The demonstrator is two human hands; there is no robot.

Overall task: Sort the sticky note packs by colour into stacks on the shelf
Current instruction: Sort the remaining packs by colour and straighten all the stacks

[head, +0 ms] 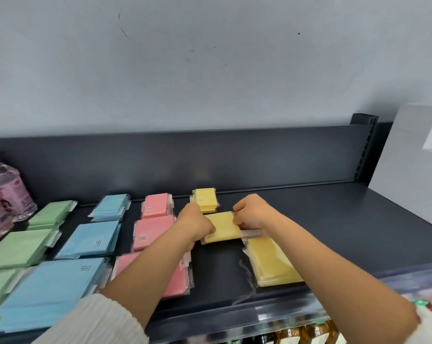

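On the dark shelf (334, 219) lie columns of sticky note packs by colour: green (19, 247) at far left, then blue (90, 242), pink (152, 232) and yellow. A yellow pack (222, 228) sits in the middle of the yellow column, gripped on its left edge by my left hand (195, 223) and on its right edge by my right hand (253, 212). Behind it stands a small yellow stack (206, 199). In front lies a larger yellow stack (272, 264), partly under my right forearm.
Pink-labelled bottles (4, 194) stand at the far left of the shelf. The shelf's back panel (210, 157) rises behind the packs. A white box (413, 157) borders the right end. Packaged goods (309, 336) show on the shelf below.
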